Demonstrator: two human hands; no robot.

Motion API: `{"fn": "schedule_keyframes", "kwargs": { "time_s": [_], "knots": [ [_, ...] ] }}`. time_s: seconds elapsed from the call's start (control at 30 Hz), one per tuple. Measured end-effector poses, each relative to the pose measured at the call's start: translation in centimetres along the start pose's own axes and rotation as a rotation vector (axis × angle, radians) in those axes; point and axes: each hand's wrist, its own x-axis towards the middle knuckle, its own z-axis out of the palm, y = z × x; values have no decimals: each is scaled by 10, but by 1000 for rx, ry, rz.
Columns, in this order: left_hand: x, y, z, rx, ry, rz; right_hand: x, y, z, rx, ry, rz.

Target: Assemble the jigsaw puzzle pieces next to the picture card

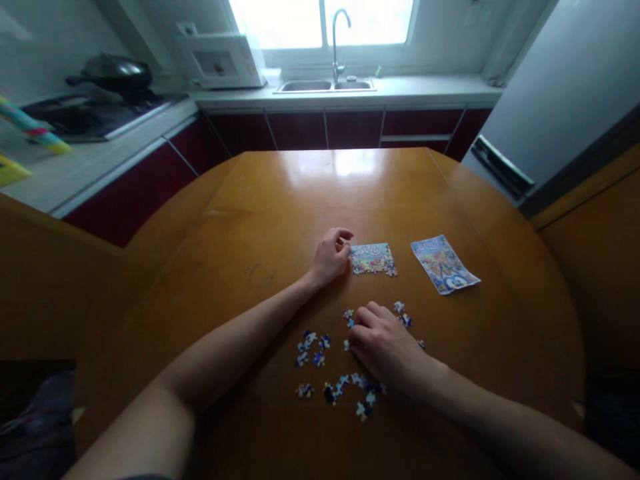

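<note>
A partly assembled jigsaw puzzle (373,259) lies on the wooden table, its lower edge uneven. My left hand (333,257) rests at its left side, fingers loosely bent with a gap between thumb and forefinger. Lower down, my right hand (387,343) reaches in among loose puzzle pieces, its fingers bent together and pointing down. Its fingertips are partly hidden, so whatever they pinch does not show. A pale puzzle piece (347,345) lies right beside them. More loose puzzle pieces (319,359) are scattered to the left of and below that hand.
To the puzzle's right lies a printed picture sheet (444,265) with a curled corner. Beyond the table (280,193) are a counter with a sink (325,86), a microwave (223,61) and a pan (117,72) on the stove. A refrigerator (555,87) stands at the right.
</note>
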Motion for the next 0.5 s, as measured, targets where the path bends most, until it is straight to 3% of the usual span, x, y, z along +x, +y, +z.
{"fn": "schedule_keyframes", "kwargs": {
  "time_s": [0.23, 0.33, 0.5],
  "knots": [
    [0, 0, -2, 6, -4, 3, 2, -1, -1, 212, -23, -21],
    [1, 0, -2, 13, -1, 13, 8, 11, -7, 344, 100, 33],
    [-1, 3, -3, 81, -62, 108, 29, 50, -19, 482, 366, 288]
  ]
}}
